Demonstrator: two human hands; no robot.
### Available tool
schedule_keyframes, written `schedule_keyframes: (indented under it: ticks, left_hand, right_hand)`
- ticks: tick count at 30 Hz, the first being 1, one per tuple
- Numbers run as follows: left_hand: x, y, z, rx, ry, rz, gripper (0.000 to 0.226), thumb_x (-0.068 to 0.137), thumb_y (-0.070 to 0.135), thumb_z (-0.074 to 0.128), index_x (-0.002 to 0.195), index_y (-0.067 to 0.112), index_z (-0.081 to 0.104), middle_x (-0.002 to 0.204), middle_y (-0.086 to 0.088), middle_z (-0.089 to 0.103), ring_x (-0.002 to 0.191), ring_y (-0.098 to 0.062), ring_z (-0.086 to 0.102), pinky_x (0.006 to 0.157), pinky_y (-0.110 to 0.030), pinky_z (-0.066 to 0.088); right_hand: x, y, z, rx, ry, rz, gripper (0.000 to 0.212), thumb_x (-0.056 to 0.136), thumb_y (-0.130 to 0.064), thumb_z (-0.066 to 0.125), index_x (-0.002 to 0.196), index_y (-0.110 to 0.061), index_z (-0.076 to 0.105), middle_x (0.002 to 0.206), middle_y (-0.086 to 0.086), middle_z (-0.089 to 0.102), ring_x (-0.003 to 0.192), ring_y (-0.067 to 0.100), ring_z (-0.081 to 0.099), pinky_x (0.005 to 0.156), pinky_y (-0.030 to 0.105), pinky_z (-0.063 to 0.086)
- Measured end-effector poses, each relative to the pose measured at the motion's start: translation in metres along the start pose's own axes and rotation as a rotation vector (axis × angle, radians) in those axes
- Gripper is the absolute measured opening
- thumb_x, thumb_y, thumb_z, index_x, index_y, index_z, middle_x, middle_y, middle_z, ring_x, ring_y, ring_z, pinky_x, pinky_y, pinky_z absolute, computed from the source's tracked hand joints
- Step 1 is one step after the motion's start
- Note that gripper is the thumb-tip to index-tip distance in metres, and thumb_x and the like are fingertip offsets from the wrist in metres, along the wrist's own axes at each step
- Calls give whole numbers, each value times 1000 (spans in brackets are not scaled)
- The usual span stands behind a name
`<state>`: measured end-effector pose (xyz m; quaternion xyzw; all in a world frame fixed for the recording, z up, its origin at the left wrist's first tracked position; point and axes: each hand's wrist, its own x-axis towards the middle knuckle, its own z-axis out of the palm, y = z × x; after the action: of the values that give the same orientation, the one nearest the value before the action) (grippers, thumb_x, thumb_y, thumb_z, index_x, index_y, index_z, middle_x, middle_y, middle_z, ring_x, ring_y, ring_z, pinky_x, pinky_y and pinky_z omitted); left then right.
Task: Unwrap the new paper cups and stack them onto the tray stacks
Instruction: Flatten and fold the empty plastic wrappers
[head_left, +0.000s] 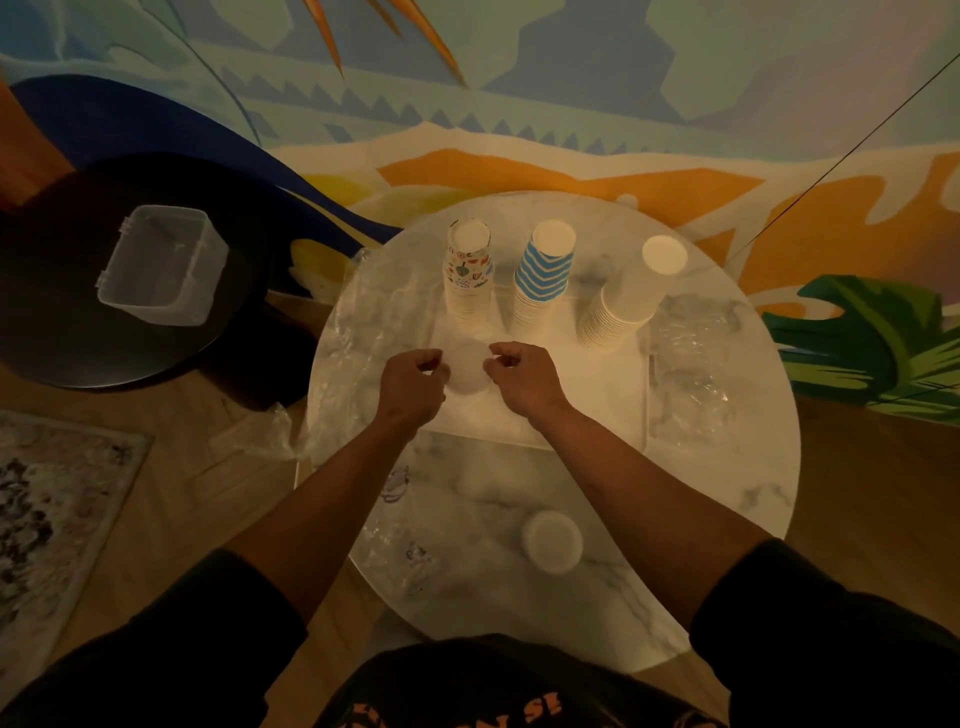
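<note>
Both hands, L (413, 384) & R (519, 376), pinch a wrapped cup stack (467, 371) over the tray (597, 395); unwrapping underway, next peel plastic off.

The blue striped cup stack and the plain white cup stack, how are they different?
The blue striped cup stack has blue zigzag stripes; the plain white cup stack has no pattern. The striped stack stands nearly straight in the middle; the white stack leans, furthest right. Both stand upside down on the tray.

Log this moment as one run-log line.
hands: left and right both grip white cup stack | tray: three upside-down stacks behind | loose wrap: table right
</note>
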<state>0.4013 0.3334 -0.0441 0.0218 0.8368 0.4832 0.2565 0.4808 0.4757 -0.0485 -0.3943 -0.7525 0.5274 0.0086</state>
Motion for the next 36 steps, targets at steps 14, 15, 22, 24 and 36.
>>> schedule_keyframes:
  ticks: [14, 15, 22, 24, 36]
  left_hand:
    - [-3, -2, -2, 40, 34, 25, 35, 93, 19, 70, 127, 13, 65, 108, 2, 64, 93, -13, 65, 82, -41, 62]
    - [-5, -3, -3, 51, 41, 36, 35, 92, 21, 71, 126, 15, 65, 107, 4, 63, 96, -13, 63, 86, -44, 61]
    - [-32, 2, -13, 81, 61, 97, 13, 91, 30, 72, 100, 24, 64, 87, 4, 70, 79, -14, 68, 74, -33, 59]
    - [-43, -2, -13, 88, 18, 115, 11, 91, 31, 73, 95, 24, 65, 83, 2, 71, 77, -16, 69, 70, -32, 57]
    - [-115, -52, 28, 168, -369, 35, 16, 89, 28, 77, 98, 19, 68, 84, -7, 72, 68, -20, 68, 60, -33, 60]
  right_hand:
    - [-7, 0, -11, -18, -5, -63, 33, 92, -26, 73, 121, -11, 69, 100, -1, 66, 93, 10, 61, 86, 24, 46]
    - [-9, 0, -13, -18, -3, -73, 32, 92, -26, 72, 121, -10, 69, 100, -1, 66, 93, 10, 60, 86, 23, 45]
    - [-26, 11, -43, -3, -63, -113, 23, 94, -24, 69, 115, -14, 72, 95, -5, 70, 90, 17, 70, 82, 23, 51]
    - [-37, 19, -55, -1, -102, -114, 21, 94, -23, 68, 114, -16, 72, 96, -1, 70, 86, 18, 71, 75, 15, 50]
    - [-104, 120, -103, -192, -220, -6, 22, 93, -29, 72, 114, -24, 71, 99, -7, 70, 83, 0, 64, 70, 11, 46]
